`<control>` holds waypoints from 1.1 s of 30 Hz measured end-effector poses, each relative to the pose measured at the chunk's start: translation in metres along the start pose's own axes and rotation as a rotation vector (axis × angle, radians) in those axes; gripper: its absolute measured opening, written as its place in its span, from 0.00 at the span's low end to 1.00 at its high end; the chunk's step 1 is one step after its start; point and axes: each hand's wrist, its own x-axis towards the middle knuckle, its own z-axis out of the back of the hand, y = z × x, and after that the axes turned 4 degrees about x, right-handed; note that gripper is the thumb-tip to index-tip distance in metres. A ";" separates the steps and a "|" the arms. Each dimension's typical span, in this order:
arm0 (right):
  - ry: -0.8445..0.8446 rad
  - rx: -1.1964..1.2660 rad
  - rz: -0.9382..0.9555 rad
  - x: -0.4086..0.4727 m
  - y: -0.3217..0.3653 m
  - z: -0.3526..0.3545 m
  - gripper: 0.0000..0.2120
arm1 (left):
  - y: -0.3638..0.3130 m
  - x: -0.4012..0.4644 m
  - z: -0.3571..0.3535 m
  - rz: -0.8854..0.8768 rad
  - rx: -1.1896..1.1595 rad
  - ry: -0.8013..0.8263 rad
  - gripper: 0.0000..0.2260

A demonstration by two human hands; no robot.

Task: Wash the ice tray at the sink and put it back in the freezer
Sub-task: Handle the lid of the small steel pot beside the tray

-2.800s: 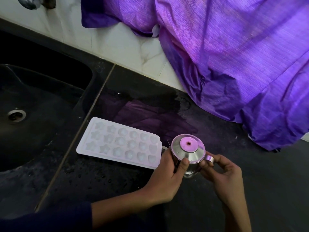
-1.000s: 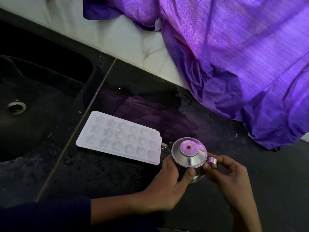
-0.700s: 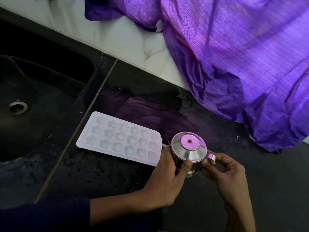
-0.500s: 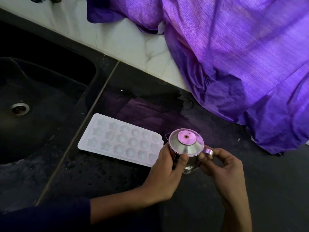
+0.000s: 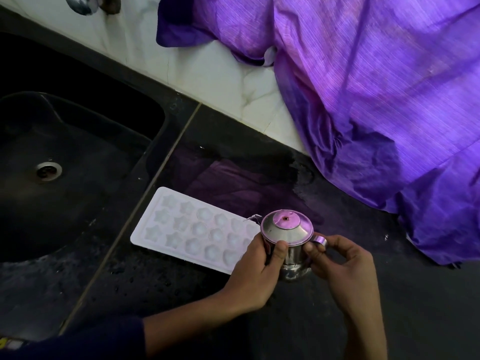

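A white ice tray [image 5: 192, 229] with star and round moulds lies flat on the wet black counter, just right of the sink. Its right end is partly hidden behind my left hand [image 5: 255, 272]. That hand grips the body of a small lidded steel pot [image 5: 287, 229], held low over the counter beside the tray's right end. My right hand [image 5: 340, 258] pinches the pot's handle on its right side. The pot's lid is on.
A dark sink [image 5: 145, 141] with a round drain [image 5: 48, 170] fills the left. A chrome tap [image 5: 81, 5] shows at the top left. Purple cloth [image 5: 376, 94] hangs over the white tiled wall [image 5: 220, 76] and drapes onto the counter at right.
Both hands keep their hold on the steel pot beside the tray. The view has shifted slightly; the tray lies where it was.
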 end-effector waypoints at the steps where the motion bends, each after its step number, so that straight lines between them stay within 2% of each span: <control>1: 0.006 -0.004 -0.006 0.001 0.000 0.000 0.07 | 0.000 0.001 0.000 0.009 -0.003 0.004 0.28; 21: -0.001 0.032 -0.017 0.005 0.000 -0.005 0.04 | -0.002 0.002 0.005 0.066 0.031 0.018 0.29; 33: -0.035 0.180 -0.024 -0.002 0.000 -0.002 0.06 | -0.008 -0.004 0.002 -0.076 0.030 -0.071 0.27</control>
